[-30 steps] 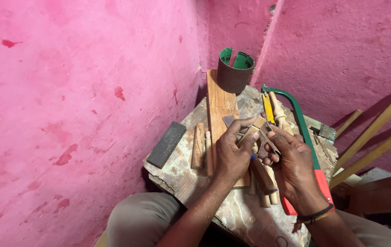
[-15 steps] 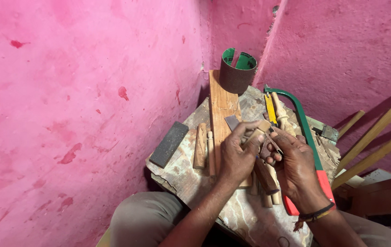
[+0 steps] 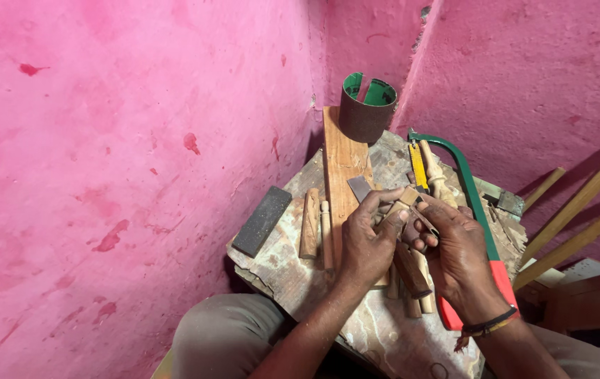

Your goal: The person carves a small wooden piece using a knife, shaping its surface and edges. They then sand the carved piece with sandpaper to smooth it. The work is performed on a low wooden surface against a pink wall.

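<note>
My left hand (image 3: 369,238) grips a small wooden piece (image 3: 404,201) over the middle of a rough work block (image 3: 293,270). My right hand (image 3: 454,242) closes on the same piece from the right, fingers pinching something thin against it; what that is I cannot tell. Under both hands lie several turned wooden pegs (image 3: 412,277). Two more turned pieces (image 3: 312,223) lie just left of my left hand, beside a long wooden plank (image 3: 342,158).
A green-framed hacksaw (image 3: 475,203) with a red handle lies along the right of the block. A dark roll of sandpaper (image 3: 365,107) stands at the far corner. A dark sanding block (image 3: 262,220) rests at the left edge. Pink walls close in left and behind; wooden sticks (image 3: 581,210) lean at right.
Both hands stay together on the small piece, with only slight shifts of the fingers. The view has drifted a little.
</note>
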Motion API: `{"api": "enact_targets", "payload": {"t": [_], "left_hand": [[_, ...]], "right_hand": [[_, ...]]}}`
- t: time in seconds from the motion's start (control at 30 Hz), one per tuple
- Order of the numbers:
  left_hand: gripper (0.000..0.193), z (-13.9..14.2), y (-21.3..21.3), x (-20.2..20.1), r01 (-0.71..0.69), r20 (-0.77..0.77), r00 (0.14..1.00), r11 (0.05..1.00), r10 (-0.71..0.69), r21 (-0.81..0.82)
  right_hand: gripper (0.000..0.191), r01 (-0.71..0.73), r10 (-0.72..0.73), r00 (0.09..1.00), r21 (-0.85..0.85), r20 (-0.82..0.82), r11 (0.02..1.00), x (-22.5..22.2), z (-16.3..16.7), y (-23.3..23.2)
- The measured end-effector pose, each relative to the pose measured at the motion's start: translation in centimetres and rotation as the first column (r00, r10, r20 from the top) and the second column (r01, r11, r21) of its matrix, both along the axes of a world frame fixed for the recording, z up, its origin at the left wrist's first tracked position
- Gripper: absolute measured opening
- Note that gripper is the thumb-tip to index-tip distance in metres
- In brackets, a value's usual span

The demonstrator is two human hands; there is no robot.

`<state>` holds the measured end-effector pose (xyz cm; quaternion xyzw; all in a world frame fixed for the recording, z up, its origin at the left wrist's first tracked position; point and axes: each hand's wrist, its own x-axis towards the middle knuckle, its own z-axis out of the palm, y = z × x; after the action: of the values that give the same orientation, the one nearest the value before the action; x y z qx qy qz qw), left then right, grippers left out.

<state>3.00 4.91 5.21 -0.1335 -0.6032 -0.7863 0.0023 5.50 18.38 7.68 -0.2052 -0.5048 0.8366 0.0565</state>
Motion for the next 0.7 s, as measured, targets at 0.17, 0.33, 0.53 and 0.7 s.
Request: {"api": "enact_targets", "payload": {"t": [0.17,0.33,0.53,0.7], "left_hand": [[0.028,-0.12,-0.08,-0.36,-0.136,-0.127,0.985,0.972,0.113,-0.192],[0.035,-0.14,-0.08,0.0,-0.047,-0.087,0.995,0.996,0.04,-0.08],[0.032,0.02,-0.26,0.09,-0.089,-0.083,0.994,0.978,0.074,-0.19],[0.034,-0.36,0.0,-0.29,-0.064,0.0,0.998,0.985,0.065,-0.163]], "right_hand": [[0.032,-0.008,0.008,1.0,0.034,-0.019,0.999,0.05,0.02,-0.06],[0.032,-0.012,0.012,1.0,-0.006,-0.01,1.0,0.0,-0.04,0.02],[0.027,-0.006,0.006,1.0,0.021,-0.013,1.0,-0.08,-0.11,0.11],[0.024,-0.016,0.016,0.999,-0.024,-0.032,1.0,0.06,-0.13,-0.01]]}}
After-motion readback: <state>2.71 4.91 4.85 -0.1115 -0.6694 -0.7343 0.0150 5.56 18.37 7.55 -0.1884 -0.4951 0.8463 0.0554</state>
